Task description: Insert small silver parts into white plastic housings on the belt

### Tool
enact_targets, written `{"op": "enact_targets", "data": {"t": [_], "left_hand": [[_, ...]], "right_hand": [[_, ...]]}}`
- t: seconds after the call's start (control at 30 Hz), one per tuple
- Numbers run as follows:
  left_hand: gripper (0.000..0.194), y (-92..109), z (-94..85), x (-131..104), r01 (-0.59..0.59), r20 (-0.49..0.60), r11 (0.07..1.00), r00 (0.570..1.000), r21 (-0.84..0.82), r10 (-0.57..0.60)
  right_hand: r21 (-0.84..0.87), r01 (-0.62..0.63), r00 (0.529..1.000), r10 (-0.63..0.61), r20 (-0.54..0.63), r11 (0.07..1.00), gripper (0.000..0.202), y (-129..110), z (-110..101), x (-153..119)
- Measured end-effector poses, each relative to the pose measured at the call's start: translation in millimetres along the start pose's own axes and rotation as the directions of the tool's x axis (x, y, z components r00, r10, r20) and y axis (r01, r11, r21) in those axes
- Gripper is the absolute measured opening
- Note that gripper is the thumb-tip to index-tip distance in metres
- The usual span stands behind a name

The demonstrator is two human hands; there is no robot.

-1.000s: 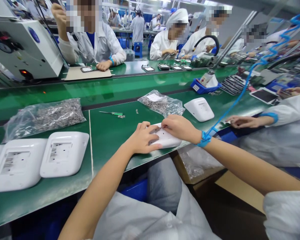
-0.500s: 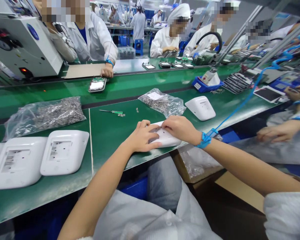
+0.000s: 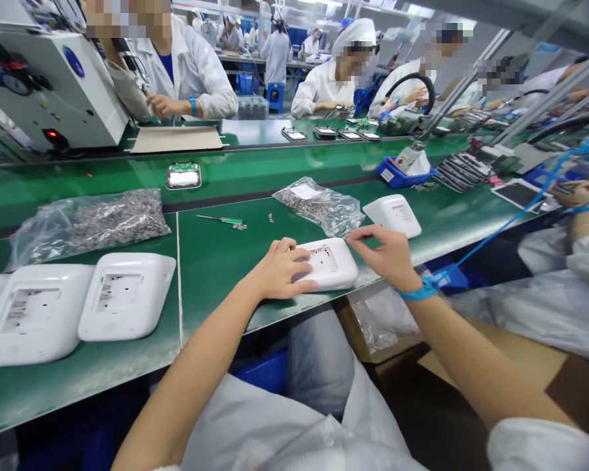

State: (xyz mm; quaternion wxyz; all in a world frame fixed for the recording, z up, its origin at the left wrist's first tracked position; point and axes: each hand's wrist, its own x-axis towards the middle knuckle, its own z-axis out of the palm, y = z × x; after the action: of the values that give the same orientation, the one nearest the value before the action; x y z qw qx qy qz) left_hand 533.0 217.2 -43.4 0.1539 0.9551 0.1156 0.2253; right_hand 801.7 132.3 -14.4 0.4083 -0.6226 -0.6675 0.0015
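Observation:
A white plastic housing [image 3: 336,261] with a recessed compartment lies on the green bench near its front edge. My left hand [image 3: 282,269] rests on the housing's left side, its fingers spread over the shell. Just beyond the housing's upper right corner is my right hand [image 3: 383,252], thumb and forefinger drawn together at the tips; anything between them is too small to make out. A blue strap circles the right wrist. Past the housing lies a clear bag of small metal parts [image 3: 319,204], with another white housing [image 3: 395,216] to its right.
Several white housings [image 3: 125,297] stand at the left, below a larger bag of metal parts [image 3: 115,219]. A green-handled screwdriver [image 3: 228,220] lies mid-bench beside tiny parts. Farther back are a blue tray [image 3: 402,173], a circuit-board unit [image 3: 183,175] and co-workers.
My right hand has moved off the housing to the right, uncovering its compartment. My left hand stays on it. The co-worker's hand opposite has left the circuit-board unit, which now lies straighter.

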Motion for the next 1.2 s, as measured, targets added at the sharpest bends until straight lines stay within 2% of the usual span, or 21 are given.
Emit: {"op": "enact_targets", "data": {"t": [0.03,0.1,0.17,0.33,0.57,0.7,0.77,0.8,0.87,0.9,0.97,1.03,1.1,1.2], "left_hand": [[0.041,0,0.3,0,0.0,0.002,1.0,1.0,0.002,0.0],[0.041,-1,1.0,0,-0.003,0.002,1.0,1.0,0.006,0.003],[0.041,-1,1.7,0,-0.007,-0.011,1.0,1.0,0.01,0.007],[0.042,-2,3.0,0,-0.015,-0.024,0.999,1.0,0.032,0.016],[0.043,-1,2.7,1,-0.013,-0.007,0.999,1.0,0.039,0.013],[0.043,-1,2.7,1,-0.016,-0.017,1.0,1.0,0.017,0.016],[0.043,-1,2.7,2,-0.013,-0.011,1.0,1.0,0.002,0.013],[0.043,-1,2.6,2,-0.012,-0.007,1.0,1.0,-0.004,0.012],[0.044,0,1.9,3,-0.013,-0.004,1.0,1.0,-0.008,0.013],[0.044,0,1.5,3,-0.01,-0.004,1.0,1.0,-0.008,0.01],[0.044,1,0.4,3,0.004,-0.001,1.0,1.0,-0.009,-0.004],[0.045,2,-0.7,3,0.018,0.005,1.0,1.0,-0.013,-0.018],[0.046,3,-1.8,3,0.02,0.004,1.0,1.0,-0.016,-0.02],[0.046,5,-3.8,3,0.018,0.004,1.0,1.0,-0.017,-0.018]], "right_hand": [[0.04,-0.124,0.989,0.126,-0.08,0.992,0.019,12,4,-9],[0.093,-0.305,0.935,0.317,-0.162,0.948,0.025,32,17,-24],[0.107,-0.381,0.897,0.396,-0.197,0.918,0.028,45,28,-34],[0.076,-0.39,0.91,0.397,-0.119,0.918,0.025,45,35,-35],[0.032,-0.371,0.921,0.373,-0.114,0.928,0.022,43,35,-37],[0.211,-0.371,0.901,0.405,-0.155,0.904,0.026,39,27,-32],[0.257,-0.311,0.91,0.365,-0.195,0.915,0.025,27,14,-26],[0.235,-0.249,0.935,0.297,-0.194,0.94,0.023,19,7,-22],[0.143,-0.05,0.992,0.065,-0.104,0.988,0.016,-1,-5,-13],[0.108,0.071,0.997,-0.07,-0.014,0.992,0.015,-11,-9,-8],[0.068,0.28,0.941,-0.288,0.18,0.958,0.016,-28,-11,2],[0.026,0.414,0.854,-0.398,0.335,0.91,0.017,-37,-7,9],[-0.019,0.487,0.796,-0.434,0.422,0.873,0.017,-39,0,12],[-0.056,0.524,0.774,-0.447,0.449,0.85,0.016,-37,6,13]]}}
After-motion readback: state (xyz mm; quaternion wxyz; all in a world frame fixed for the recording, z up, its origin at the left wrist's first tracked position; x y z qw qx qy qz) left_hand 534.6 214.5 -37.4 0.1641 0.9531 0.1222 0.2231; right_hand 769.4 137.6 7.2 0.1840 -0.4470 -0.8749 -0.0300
